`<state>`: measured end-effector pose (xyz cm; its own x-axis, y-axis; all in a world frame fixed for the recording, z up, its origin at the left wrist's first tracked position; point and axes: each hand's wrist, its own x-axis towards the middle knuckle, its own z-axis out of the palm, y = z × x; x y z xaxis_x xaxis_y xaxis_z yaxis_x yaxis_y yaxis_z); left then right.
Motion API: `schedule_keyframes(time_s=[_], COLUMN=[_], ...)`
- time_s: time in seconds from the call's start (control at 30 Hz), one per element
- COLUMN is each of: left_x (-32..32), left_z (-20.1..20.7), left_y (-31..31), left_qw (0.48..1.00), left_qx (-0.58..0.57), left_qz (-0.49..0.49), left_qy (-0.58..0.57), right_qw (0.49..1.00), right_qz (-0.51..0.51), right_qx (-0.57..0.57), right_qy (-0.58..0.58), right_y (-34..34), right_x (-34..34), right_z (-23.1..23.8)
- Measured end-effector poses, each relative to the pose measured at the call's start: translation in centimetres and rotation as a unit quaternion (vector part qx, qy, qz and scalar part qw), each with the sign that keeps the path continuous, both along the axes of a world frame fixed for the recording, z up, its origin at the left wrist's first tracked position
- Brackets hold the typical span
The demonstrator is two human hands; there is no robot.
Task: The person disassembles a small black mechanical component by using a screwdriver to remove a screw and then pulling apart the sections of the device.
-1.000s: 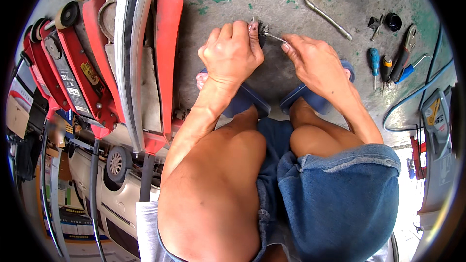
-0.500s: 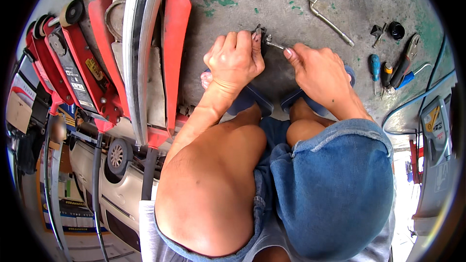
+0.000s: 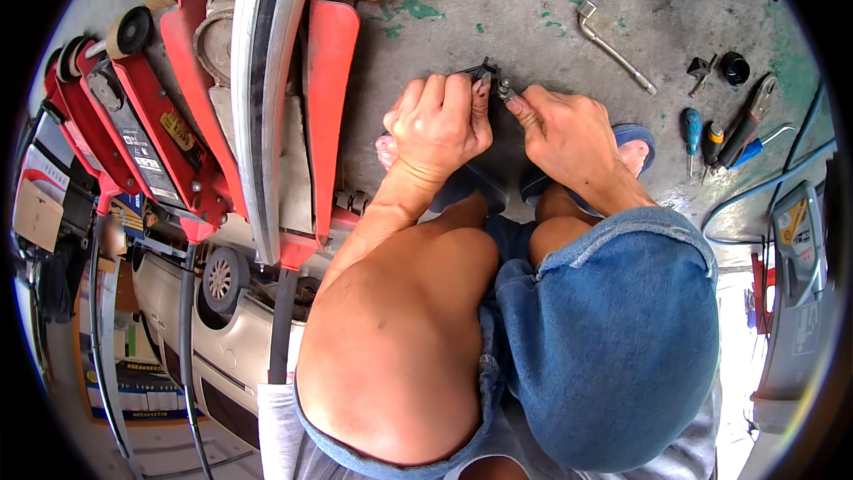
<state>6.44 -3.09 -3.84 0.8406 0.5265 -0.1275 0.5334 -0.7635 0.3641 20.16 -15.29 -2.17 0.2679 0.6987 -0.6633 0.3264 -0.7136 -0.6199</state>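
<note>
Fingers curled and thumb pressed in, my left hand grips a small black part that pokes out past the thumb. Close on its right, my right hand is closed on a small shiny metal piece. That piece meets the black part or sits right against it; I cannot tell how they join. Most of both things is hidden by my fingers. Both hands are held above the concrete floor, in front of my sandalled feet.
On the floor at right lie an L-shaped socket wrench, a blue screwdriver, pliers, a black round cap and a small metal part. Red floor jacks and a curved silver-black strip stand at left. A blue hose curves at right.
My right hand has come in closer to my left, and the thin metal shaft that showed between them is now mostly covered. The whole view has shifted slightly.
</note>
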Motion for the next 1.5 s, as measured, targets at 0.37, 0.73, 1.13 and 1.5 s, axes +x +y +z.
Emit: schedule_keyframes(time_s=[0.37,0.73,1.13,1.5], left_x=[-0.3,-0.1,-0.1,-0.6], left_z=[0.1,0.0,-0.2,-0.4], left_y=[-0.3,-0.4,-0.5,0.0], left_qw=[1.0,1.0,0.999,0.995], left_qx=[0.01,0.016,0.038,0.101], left_qz=[-0.013,-0.025,-0.025,-0.021], left_qy=[0.009,-0.001,0.01,0.002], right_qw=[0.998,0.992,0.986,0.972], right_qz=[-0.026,-0.034,-0.041,-0.025], right_qx=[0.06,0.116,0.163,0.227], right_qy=[-0.005,-0.019,-0.016,-0.052], right_y=[-1.2,-2.2,-2.5,-1.9], right_x=[-0.8,-1.0,-1.0,-1.8], right_z=[-0.8,-1.9,-3.3,-5.3])
